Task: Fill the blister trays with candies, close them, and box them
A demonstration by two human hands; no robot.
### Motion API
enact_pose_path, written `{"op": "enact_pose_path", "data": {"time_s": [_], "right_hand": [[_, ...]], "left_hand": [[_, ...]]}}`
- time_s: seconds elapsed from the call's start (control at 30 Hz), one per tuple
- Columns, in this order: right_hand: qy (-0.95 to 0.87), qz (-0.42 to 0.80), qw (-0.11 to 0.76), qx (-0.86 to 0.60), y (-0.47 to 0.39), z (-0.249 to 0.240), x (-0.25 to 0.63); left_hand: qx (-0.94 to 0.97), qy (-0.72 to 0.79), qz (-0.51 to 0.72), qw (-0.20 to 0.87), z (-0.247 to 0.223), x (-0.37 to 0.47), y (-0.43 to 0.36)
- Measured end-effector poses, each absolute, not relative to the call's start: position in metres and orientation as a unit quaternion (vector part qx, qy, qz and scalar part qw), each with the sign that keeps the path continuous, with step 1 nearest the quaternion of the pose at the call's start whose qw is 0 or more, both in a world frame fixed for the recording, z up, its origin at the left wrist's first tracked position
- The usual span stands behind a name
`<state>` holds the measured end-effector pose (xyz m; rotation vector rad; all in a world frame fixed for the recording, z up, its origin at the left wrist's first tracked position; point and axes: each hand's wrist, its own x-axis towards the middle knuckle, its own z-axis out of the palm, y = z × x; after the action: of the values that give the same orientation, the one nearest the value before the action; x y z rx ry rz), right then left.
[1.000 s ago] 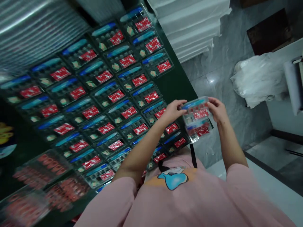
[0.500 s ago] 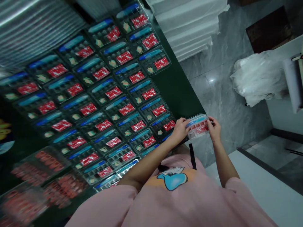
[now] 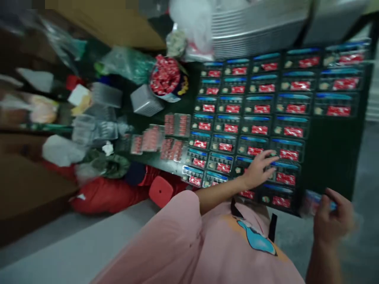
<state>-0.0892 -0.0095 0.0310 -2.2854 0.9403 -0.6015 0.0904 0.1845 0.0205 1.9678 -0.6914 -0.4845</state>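
apparently for easy viewing, filled trays (image 3: 353, 105) lie flat, face up, in close rows on the dark table (image 3: 328, 157). left hand (image 3: 257, 170) loosely spread above them; can't tell if touching. right hand (image 3: 333, 217) grips 1 blurred pack (image 3: 313, 202) by the near edge.

No text, brand or number can be read. White marks are seen on the red packets (image 3: 293, 132) and yellow print on the round tub (image 3: 184, 84); both are too blurred.
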Motion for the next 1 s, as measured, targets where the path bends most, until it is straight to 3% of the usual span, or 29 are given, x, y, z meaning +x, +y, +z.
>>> {"op": "enact_pose_path", "data": {"time_s": [0.2, 0.37, 0.53, 0.7, 0.87, 1.0], "right_hand": [[0.085, -0.066, 0.506, -0.856, 0.152, 0.018, 0.061], [-0.051, 0.008, 0.564, -0.824, 0.275, -0.011, 0.160], [-0.055, 0.000, 0.526, -0.848, 0.364, -0.041, 0.270], [-0.059, 0.070, 0.407, -0.909, 0.412, -0.068, 0.371], [-0.091, 0.123, 0.317, -0.936, 0.427, -0.078, 0.408], [-0.083, 0.144, 0.308, -0.937, 0.429, -0.078, 0.408]], "left_hand": [[0.922, -0.031, -0.019, 0.385, 0.012, 0.188, 0.384], [0.961, 0.044, 0.003, 0.274, -0.014, 0.245, 0.519], [0.961, 0.029, -0.013, 0.274, -0.039, 0.269, 0.575], [0.960, 0.045, 0.002, 0.278, -0.052, 0.280, 0.591], [0.957, 0.042, -0.008, 0.287, -0.059, 0.293, 0.599], [0.956, 0.039, -0.006, 0.292, -0.062, 0.300, 0.601]]}}
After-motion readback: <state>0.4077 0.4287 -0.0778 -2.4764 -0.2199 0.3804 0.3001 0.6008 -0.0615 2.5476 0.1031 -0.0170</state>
